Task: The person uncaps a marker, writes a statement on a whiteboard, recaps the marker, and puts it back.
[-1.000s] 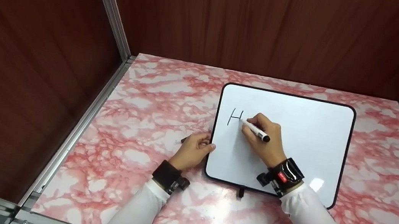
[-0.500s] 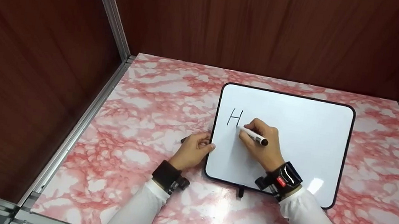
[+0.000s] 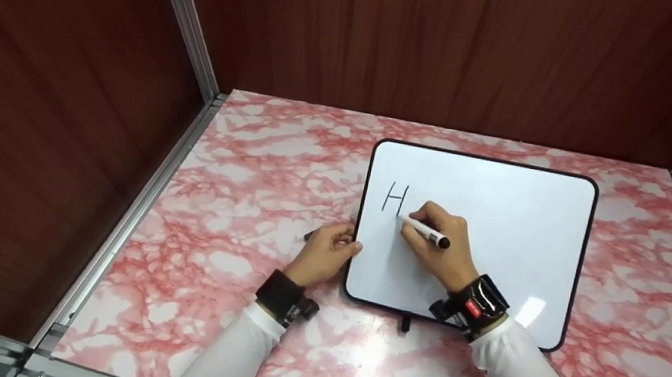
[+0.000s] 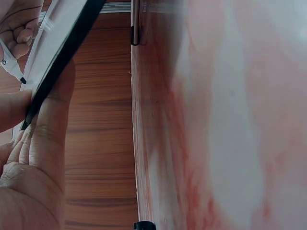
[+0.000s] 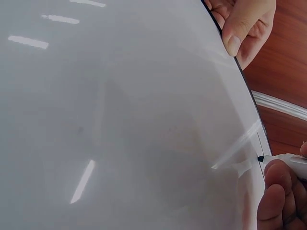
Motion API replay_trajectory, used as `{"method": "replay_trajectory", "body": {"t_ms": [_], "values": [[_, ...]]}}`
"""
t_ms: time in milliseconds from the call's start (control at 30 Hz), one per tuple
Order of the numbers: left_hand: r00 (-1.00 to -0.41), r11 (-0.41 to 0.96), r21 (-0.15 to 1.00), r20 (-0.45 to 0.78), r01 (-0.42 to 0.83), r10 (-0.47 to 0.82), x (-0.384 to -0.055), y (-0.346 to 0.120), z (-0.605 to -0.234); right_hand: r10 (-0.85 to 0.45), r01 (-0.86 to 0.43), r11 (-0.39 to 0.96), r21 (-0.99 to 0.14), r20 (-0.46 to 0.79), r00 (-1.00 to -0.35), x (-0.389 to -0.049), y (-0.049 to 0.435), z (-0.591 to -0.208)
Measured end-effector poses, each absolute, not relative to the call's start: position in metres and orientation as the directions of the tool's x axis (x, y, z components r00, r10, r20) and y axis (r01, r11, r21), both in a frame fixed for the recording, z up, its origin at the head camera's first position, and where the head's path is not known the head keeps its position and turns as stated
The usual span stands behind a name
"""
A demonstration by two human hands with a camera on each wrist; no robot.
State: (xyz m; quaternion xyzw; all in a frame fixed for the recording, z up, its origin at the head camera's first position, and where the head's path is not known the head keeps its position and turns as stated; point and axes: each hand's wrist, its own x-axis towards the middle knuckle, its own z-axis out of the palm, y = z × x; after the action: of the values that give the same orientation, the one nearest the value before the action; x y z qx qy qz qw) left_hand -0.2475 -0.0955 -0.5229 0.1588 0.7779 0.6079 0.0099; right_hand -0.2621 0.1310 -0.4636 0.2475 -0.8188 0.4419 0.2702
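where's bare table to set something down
Bare: the tabletop between the metal rail and left sleeve, and between the whiteboard and right table edge. Crowded: the whiteboard's left half, where the right hand holds a marker and the left hand grips the edge.

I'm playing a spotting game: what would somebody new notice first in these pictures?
Probably the black-rimmed whiteboard, bright against the red-and-white table, right of centre in the head view. Near its left edge is a black letter H, with the right hand holding a white marker beside it. The left hand pinches the board's left edge.
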Motion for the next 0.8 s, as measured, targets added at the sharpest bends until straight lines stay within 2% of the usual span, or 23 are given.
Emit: {"method": "replay_trajectory", "body": {"t_ms": [400, 800], "values": [[-0.95, 0.21, 0.95, 0.172, 0.229, 0.26, -0.2478, -0.0959, -0.5216, -0.098, -0.639, 0.478, -0.603, 0.686, -0.721, -0.2625, 0.1354, -0.4619], [-0.942, 0.214, 0.943, 0.195, 0.257, 0.272, -0.2475, -0.0963, -0.5225, -0.099, -0.631, 0.5, -0.593, 0.685, -0.722, -0.2628, 0.138, -0.4627]]}}
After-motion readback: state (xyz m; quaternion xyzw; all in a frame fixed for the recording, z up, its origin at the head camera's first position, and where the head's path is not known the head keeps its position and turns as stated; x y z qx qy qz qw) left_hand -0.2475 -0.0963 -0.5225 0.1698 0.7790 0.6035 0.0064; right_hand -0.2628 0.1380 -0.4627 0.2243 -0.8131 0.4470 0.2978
